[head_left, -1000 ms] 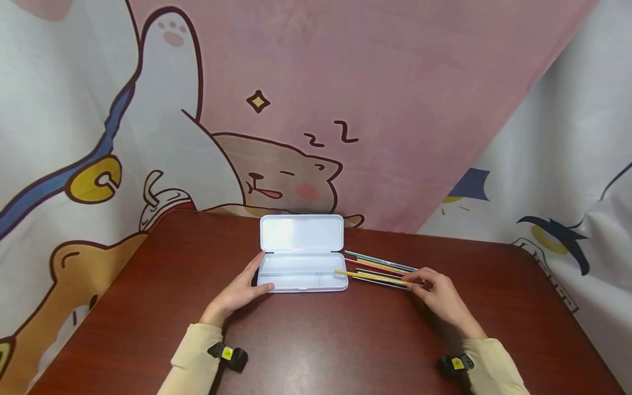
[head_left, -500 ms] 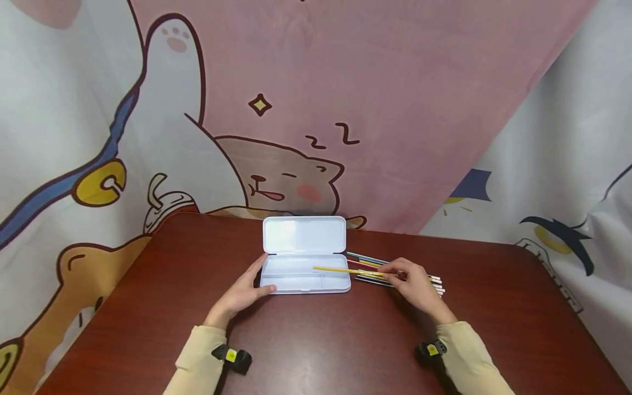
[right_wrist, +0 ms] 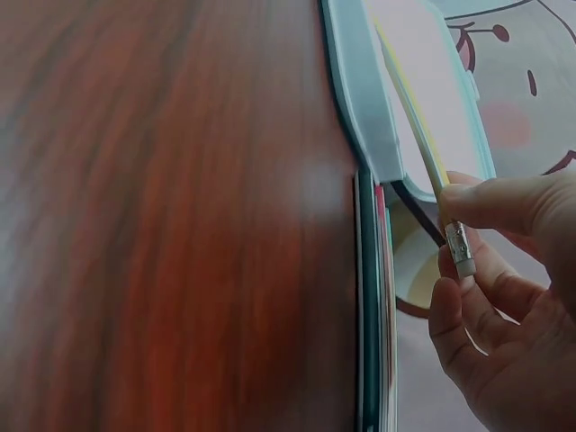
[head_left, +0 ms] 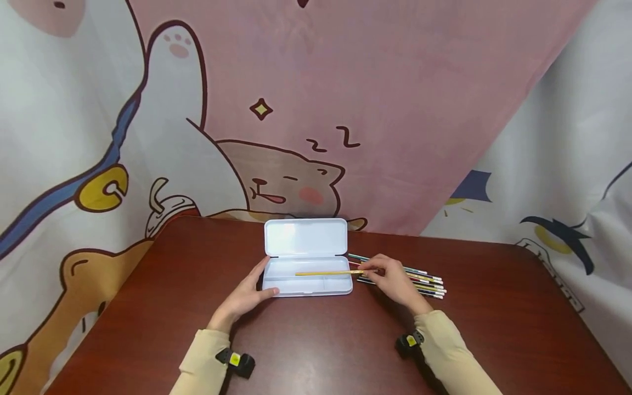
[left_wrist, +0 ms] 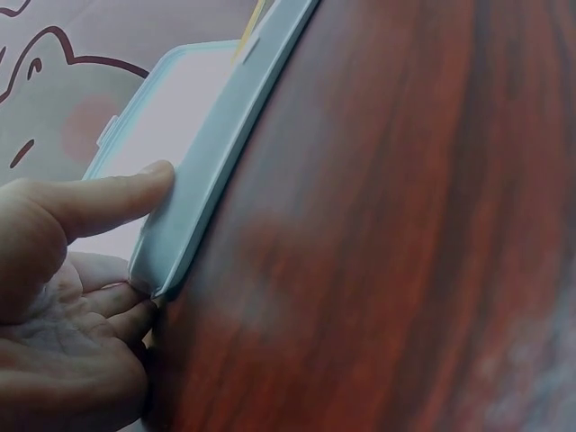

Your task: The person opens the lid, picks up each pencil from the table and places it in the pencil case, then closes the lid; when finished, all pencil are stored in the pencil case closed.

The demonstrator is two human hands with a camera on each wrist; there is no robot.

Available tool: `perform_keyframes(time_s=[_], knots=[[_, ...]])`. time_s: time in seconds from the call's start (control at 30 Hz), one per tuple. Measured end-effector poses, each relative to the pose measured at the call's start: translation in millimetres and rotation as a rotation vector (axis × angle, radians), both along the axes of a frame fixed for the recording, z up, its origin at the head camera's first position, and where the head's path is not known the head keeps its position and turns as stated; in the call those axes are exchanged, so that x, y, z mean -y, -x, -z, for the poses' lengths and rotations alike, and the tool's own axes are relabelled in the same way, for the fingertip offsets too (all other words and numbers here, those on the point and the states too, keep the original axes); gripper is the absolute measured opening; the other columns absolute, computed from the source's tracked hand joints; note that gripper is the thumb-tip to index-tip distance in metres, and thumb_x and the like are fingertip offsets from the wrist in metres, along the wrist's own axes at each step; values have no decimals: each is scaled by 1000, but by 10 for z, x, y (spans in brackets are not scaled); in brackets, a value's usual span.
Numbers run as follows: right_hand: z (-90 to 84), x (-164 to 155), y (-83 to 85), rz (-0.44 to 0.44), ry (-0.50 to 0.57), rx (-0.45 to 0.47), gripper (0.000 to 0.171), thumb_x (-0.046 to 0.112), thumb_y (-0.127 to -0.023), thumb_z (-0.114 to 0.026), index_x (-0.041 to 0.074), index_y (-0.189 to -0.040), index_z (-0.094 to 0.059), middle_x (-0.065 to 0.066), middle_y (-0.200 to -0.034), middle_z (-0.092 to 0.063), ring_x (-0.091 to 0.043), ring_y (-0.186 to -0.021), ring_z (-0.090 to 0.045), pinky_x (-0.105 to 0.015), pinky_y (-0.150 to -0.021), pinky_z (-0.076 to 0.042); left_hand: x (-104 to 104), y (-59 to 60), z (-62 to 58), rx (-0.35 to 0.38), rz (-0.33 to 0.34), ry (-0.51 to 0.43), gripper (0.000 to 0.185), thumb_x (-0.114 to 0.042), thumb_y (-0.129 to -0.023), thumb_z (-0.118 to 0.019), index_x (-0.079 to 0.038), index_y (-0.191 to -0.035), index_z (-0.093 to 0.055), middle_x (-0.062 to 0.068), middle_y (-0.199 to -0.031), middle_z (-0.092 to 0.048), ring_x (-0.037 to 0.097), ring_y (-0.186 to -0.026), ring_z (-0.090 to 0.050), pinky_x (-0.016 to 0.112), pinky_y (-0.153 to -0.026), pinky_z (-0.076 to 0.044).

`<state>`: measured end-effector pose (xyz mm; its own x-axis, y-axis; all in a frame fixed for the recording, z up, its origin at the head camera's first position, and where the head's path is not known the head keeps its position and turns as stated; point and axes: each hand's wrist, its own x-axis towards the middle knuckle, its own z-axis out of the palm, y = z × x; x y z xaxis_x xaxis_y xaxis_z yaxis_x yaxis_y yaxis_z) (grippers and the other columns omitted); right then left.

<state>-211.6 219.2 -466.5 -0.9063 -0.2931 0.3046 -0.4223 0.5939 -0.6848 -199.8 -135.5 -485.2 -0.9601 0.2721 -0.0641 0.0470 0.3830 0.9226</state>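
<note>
Our right hand [head_left: 392,280] pinches the eraser end of a yellow pencil [head_left: 328,272] between thumb and fingers; in the right wrist view the metal ferrule sits just under the thumb [right_wrist: 504,202]. From that hand the pencil reaches out to our left, its shaft lying over the open tray of the white pencil case [head_left: 308,284]. Its long axis runs nearly level, left to right across the table, along the length of the case, with the far end pointing toward our left hand and the ferrule end at our right fingers. We cannot tell whether the shaft touches the tray floor or hangs just above it.

Our left hand [head_left: 244,295] holds the left end of the case: the thumb [left_wrist: 108,198] presses on the near edge and the fingers wrap the short side, as the left wrist view shows.

Just right of the case, behind and beside our right hand, a bundle of other pencils [head_left: 424,282] lies on the brown table [head_left: 321,345], roughly parallel to the 1 we hold, erasers pointing right. The lid of the case stands open toward the cartoon curtain [head_left: 276,181].
</note>
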Motion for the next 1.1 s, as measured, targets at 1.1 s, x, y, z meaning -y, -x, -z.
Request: perform_keyframes(time_s=[1.1], knots=[[44, 609, 147, -80, 53, 87, 13, -5, -84, -68, 5, -90, -75, -9, -86, -65, -19, -77, -53, -29, -68, -43, 21, 14, -3, 3, 9, 32, 88, -8, -84, -73, -1, -153, -18, 22, -157, -16, 38, -142, -15, 56, -111, -12]])
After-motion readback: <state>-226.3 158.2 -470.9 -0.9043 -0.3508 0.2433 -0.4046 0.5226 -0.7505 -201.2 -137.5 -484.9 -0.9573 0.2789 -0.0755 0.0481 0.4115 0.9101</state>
